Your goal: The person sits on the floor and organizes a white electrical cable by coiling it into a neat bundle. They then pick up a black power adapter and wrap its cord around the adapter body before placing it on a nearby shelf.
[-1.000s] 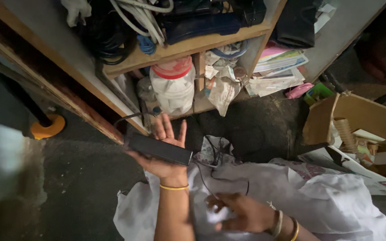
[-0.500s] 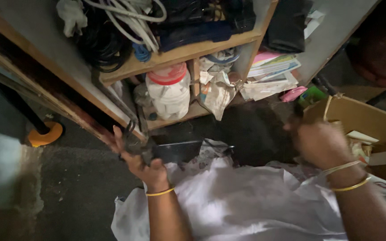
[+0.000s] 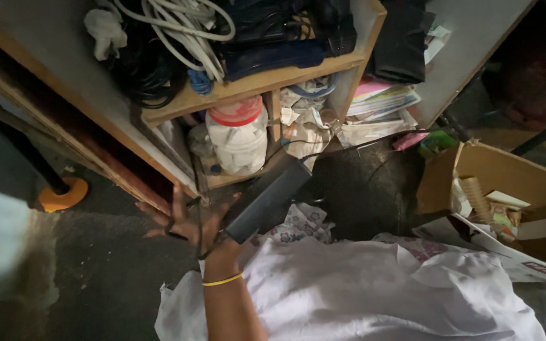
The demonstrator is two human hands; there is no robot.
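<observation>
My left hand (image 3: pixel 184 221) reaches toward the foot of the wooden shelf (image 3: pixel 266 81) with its fingers spread. A thin black cord (image 3: pixel 198 218) loops across the palm and back of the hand. A black power adapter brick (image 3: pixel 266 199) hangs tilted just right of my wrist, on that cord. From the brick's upper end another cord (image 3: pixel 374 144) stretches right across the dark floor. A yellow band (image 3: pixel 222 279) circles my left wrist. White cloth (image 3: pixel 374 297) covers my lap below. My right hand is out of view.
The shelf holds white and black cables (image 3: pixel 178 31), a white jar with a red lid (image 3: pixel 240 134), crumpled paper (image 3: pixel 304 120) and stacked booklets (image 3: pixel 380 101). An open cardboard box (image 3: pixel 507 183) stands at the right. A yellow disc (image 3: pixel 64 194) lies on the floor at the left.
My right hand has left the view to the right. The adapter has swung from lying flat to tilted, its cord now taut. My left hand has shifted slightly with fingers spread wider.
</observation>
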